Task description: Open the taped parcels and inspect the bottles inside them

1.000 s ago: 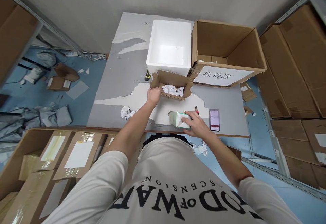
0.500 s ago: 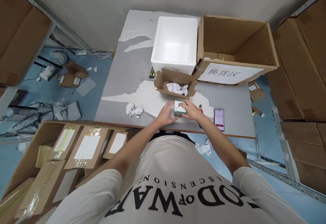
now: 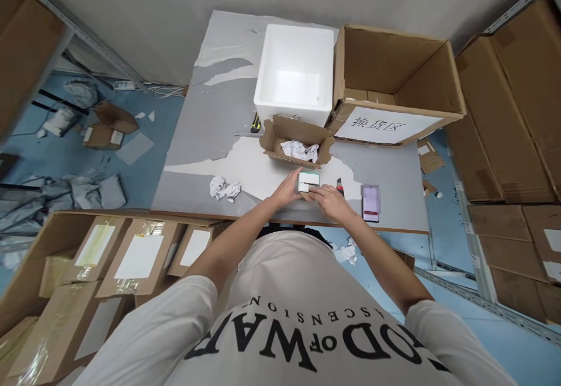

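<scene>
Near the table's front edge is a small white box [image 3: 309, 179] with a green edge, its top now showing a dark gap. My left hand [image 3: 288, 189] grips its left side. The fingers of my right hand [image 3: 328, 200] are bent against the box's front right part, where they partly hide it. Just beyond the box stands an open brown carton [image 3: 280, 155] with crumpled white paper [image 3: 300, 150] in it. A red and black box cutter [image 3: 340, 187] lies right of my right hand, and a phone [image 3: 370, 203] lies farther right.
Behind the carton stand a white foam box [image 3: 259, 90] and a large open cardboard box [image 3: 339, 76] with a handwritten sign. A yellow and black cutter [image 3: 256, 122] and crumpled paper [image 3: 225, 188] lie left. A big carton of taped parcels [image 3: 140, 254] stands front left.
My right hand has come down from the small box's top to its front, and the top now shows a gap. My left hand has closed in on its left side. The view has shifted slightly.
</scene>
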The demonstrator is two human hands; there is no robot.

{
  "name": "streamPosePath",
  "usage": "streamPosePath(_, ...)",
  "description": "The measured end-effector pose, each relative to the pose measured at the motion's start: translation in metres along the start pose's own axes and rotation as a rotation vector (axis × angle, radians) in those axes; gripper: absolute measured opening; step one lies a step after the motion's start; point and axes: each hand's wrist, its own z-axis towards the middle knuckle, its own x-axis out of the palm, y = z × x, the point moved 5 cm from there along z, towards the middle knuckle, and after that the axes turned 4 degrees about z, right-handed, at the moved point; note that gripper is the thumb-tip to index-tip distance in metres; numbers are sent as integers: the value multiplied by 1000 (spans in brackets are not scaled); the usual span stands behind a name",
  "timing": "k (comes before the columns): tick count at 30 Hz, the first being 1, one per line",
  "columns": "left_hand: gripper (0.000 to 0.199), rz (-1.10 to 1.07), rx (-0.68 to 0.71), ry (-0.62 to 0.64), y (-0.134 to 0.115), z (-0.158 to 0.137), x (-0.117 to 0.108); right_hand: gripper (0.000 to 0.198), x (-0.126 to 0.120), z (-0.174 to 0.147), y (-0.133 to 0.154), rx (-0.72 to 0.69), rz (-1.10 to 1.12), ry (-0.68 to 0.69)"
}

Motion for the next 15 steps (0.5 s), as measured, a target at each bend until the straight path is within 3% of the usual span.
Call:
streamPosePath(6, 114, -105, 27, -28, 5, 3, 5, 49, -22, 27, -26, 183, 52, -81)
streamPosePath(8, 117, -141, 48, -41, 5, 3, 5, 43, -28, 35, -29, 191, 29, -17)
streamPosePath(11, 122, -165, 31, -48, 7, 2, 6, 36, -32, 42, -22, 110, -105, 109)
streamPosePath(15, 130, -184, -5, -20, 10, 1, 9, 36, -33, 46, -8, -73, -288, 145)
